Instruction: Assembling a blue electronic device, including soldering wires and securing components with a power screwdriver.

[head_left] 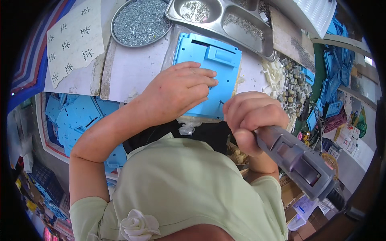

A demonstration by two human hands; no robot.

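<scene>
A light blue plastic panel (pixel 197 46) with a raised rectangular part and several small holes lies in front of me on the table. My left hand (pixel 187 82) rests palm down across its left side, fingers stretched out over the surface. Wrapped in my right hand (pixel 255 114) is a grey corded electric screwdriver (pixel 295 158). Its body slants from the lower right toward the panel's near right corner. A thin dark tip or screw (pixel 221 102) shows there beside my fingers; I cannot tell which. My right fingertips hide the screwdriver's front end.
A round metal tray (pixel 113 34) full of screws stands at the far left. Beside it is a steel compartment tray (pixel 225 9) of small metal parts. White and grey small pieces (pixel 287 86) are heaped at right. More blue panels (pixel 78 116) fill a crate at left.
</scene>
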